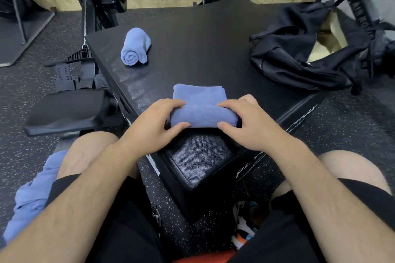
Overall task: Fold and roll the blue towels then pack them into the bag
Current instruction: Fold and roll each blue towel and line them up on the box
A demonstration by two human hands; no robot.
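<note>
Head view, gym floor: from my remote seat I watch a person work a half-rolled towel (202, 114) at the near corner of a black padded box (198, 36). The left hand (152, 123) and right hand (248, 126) clasp the 2 ends of the roll, fingers curled over the top and thumbs tucked against the near side. The flat, folded remainder lies just beyond the roll. 1 finished roll (135, 47) lies well apart toward the box's far left edge. The black bag (299, 51) slumps at the far right, partly over the edge; I cannot tell whether its mouth is open. A loose towel (32, 196) lies bunched beside the left thigh. I judge the cloth light, soft and limp, with a nap that grips rather than slides but will spring loose if released. It wants holding at both ends with even pressure, so the roll comes out tight and square. For carrying, 1 hand wrapped around the middle, pinning the free flap underneath, should keep it from unwinding on the way to the bag.
</note>
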